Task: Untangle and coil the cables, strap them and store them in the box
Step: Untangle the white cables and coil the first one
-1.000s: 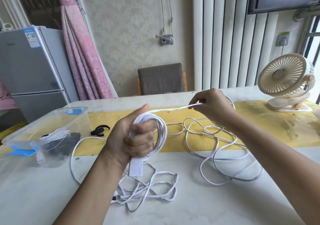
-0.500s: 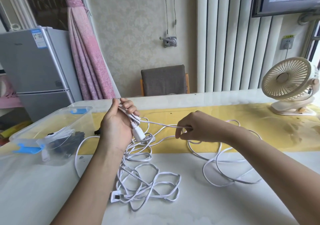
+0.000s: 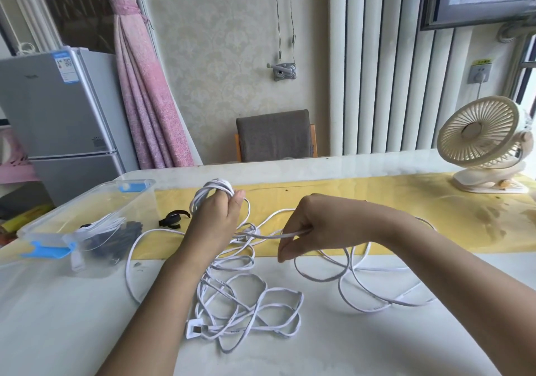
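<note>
Here the left hand [image 3: 216, 220] is raised above the table [image 3: 58, 317] with its fingers curled shut around a small coil of white cable [image 3: 213, 191], whose loops wrap over the knuckles. Just to its right, the right hand [image 3: 316, 227] pinches a stretch of the same cable between thumb and fingertips, the line running taut from that pinch toward the left palm. Below both sets of fingers the rest of the cable lies in loose tangled loops, and left of the left fingers sit a black strap [image 3: 173, 219] and the clear box [image 3: 87, 216].
</note>
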A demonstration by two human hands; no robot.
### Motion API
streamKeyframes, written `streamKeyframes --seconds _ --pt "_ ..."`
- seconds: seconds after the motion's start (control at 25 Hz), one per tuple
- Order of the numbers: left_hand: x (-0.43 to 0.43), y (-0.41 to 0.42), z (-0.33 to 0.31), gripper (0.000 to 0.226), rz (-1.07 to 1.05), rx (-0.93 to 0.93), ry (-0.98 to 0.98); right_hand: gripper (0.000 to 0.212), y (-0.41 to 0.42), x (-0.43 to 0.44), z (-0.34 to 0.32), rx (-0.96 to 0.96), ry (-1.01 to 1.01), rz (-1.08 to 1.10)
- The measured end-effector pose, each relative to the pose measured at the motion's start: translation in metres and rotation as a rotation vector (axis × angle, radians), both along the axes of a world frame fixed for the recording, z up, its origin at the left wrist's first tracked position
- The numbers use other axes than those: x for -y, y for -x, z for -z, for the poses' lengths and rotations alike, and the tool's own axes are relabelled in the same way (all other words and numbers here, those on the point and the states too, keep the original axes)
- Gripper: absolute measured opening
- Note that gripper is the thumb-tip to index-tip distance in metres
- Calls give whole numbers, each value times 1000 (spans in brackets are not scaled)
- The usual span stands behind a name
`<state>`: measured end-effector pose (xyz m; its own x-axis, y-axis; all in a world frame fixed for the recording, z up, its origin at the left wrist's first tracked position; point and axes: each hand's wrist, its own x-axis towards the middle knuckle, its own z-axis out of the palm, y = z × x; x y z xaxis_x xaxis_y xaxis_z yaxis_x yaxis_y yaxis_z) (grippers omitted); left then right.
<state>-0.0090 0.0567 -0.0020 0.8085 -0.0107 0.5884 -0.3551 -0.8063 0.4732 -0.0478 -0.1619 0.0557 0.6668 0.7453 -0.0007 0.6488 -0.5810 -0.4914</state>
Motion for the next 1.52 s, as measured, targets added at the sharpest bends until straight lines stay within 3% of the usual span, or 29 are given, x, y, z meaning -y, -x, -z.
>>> streamKeyframes --seconds 0.16,0.4,0.56,0.72,0.8,0.88,1.08,1.2,1.36,1.52 --pt "2 3 -1 46 78 -231 -76 10 -3 17 -22 -42 -298 61" --pt "21 29 -21 54 437 -723 417 16 -23 42 -32 133 -667 381" --pt "21 37 -32 56 847 -1153 560 18 -27 41 -30 196 -725 440" --pt "14 33 -36 48 1381 -1313 836 13 -29 38 -28 284 -779 474" --pt "9 32 -39 44 1574 -1275 928 12 -34 37 -23 281 -764 486" --pt "6 31 -40 41 1637 -1139 1027 14 -40 35 -13 257 -692 488" --pt "-3 25 -34 33 1611 -890 1596 17 -53 26 24 215 -396 484" --pt "-9 18 -28 26 1500 -740 1828 19 -51 15 42 156 -257 432" --pt "-16 9 -23 35 1324 -526 1876 23 -40 1 49 130 -151 314" --pt "-3 11 -31 40 795 -279 1693 30 -19 -16 46 101 -49 144"
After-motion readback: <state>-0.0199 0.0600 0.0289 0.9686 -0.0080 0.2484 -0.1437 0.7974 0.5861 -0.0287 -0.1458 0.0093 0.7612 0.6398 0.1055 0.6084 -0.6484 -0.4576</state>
